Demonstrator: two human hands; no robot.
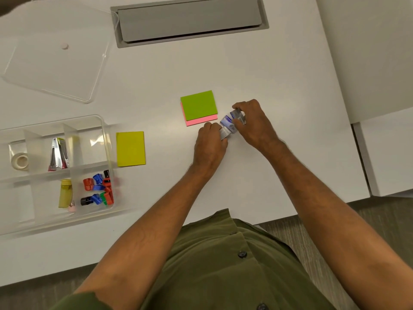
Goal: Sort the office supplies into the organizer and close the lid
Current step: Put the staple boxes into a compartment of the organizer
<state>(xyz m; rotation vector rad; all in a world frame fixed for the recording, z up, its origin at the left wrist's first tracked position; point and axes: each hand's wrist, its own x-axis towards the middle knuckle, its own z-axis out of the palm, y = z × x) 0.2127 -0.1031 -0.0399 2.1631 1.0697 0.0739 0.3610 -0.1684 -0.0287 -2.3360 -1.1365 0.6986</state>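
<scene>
While both hands are bunching together near the middle of the white table (257, 70), the left hand (209, 146) and the right hand (253, 124) are each pinching small silver-and-blue boxes (230, 123), probably staples, which are lying between them in a short diagonal row. The clear organizer (105, 130) is sitting well to the left, so the left hand is looking better placed for the carry. A green-and-pink sticky pad (197, 106) is waiting just beside the hands, a yellow pad (130, 148) near the organizer, and the lid (53, 70) is lying apart, behind it.
</scene>
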